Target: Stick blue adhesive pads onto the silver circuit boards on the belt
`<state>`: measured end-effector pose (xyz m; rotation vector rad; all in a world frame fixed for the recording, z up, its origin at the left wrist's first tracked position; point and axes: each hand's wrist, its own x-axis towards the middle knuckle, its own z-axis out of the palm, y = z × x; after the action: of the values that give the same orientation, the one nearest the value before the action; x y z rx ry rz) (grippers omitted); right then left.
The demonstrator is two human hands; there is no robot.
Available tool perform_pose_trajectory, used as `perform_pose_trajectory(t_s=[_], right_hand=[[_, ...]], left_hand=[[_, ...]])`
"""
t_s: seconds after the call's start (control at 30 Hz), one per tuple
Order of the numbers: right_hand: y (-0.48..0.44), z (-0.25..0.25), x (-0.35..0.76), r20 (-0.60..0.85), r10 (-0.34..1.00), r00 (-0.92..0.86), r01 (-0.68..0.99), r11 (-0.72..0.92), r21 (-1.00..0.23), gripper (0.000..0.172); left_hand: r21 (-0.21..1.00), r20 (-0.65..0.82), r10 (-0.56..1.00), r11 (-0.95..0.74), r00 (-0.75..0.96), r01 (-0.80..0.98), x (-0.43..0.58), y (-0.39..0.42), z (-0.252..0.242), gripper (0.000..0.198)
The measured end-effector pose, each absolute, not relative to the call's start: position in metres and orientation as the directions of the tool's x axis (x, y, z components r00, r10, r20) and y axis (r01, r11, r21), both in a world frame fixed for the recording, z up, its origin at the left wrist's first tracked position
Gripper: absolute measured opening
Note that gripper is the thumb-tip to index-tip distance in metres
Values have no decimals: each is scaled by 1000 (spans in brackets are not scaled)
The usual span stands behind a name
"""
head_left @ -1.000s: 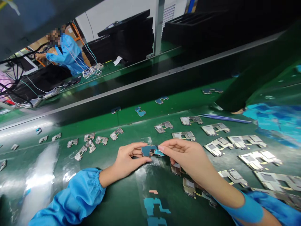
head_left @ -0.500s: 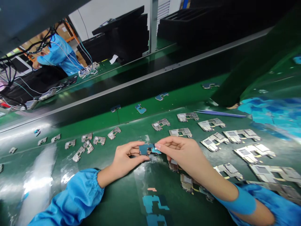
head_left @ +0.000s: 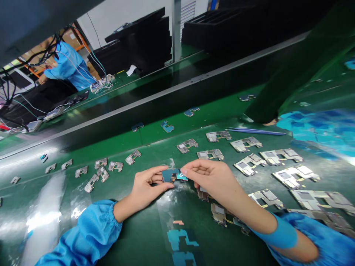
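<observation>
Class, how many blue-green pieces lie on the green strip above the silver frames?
4 blue-green pieces, along the green strip: left of centre, centre, right of centre, far right.

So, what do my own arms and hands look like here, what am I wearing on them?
Your left hand and right hand are bare, with no gloves. Your left sleeve is shiny bright blue, gathered at an elastic cuff. Your right sleeve is the same blue and bunched, with a smooth blue band around the forearm.

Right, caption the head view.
Left hand and right hand hold a blue-filmed metal part over a green bench among metal frames.
</observation>
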<state>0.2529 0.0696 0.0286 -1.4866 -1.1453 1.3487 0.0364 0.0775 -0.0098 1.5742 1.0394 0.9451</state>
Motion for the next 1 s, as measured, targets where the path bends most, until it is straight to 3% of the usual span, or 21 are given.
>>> perform_pose_trajectory(t_s=[0.47, 0.67, 0.77, 0.9, 1.0], right_hand=[[69, 30, 252, -299, 954, 24, 96, -300, -949, 23], [69, 21, 250, -230, 973, 32, 142, -232, -962, 21], [68, 13, 251, -120, 992, 36, 279, -125, -952, 21], [66, 13, 258, 90, 994, 64, 562, 38, -826, 29], [66, 14, 265, 189, 981, 33, 654, 122, -747, 28]], left_hand=[[970, 94, 947, -157, 308, 188, 38, 78, -7, 44], [976, 81, 950, -137, 303, 169, 40, 78, -10, 42], [982, 41, 948, -96, 317, 160, 43, 75, -7, 43], [980, 35, 965, -84, 261, 181, 33, 99, 8, 49], [911, 120, 987, -151, 105, 384, 4, 151, 19, 48]])
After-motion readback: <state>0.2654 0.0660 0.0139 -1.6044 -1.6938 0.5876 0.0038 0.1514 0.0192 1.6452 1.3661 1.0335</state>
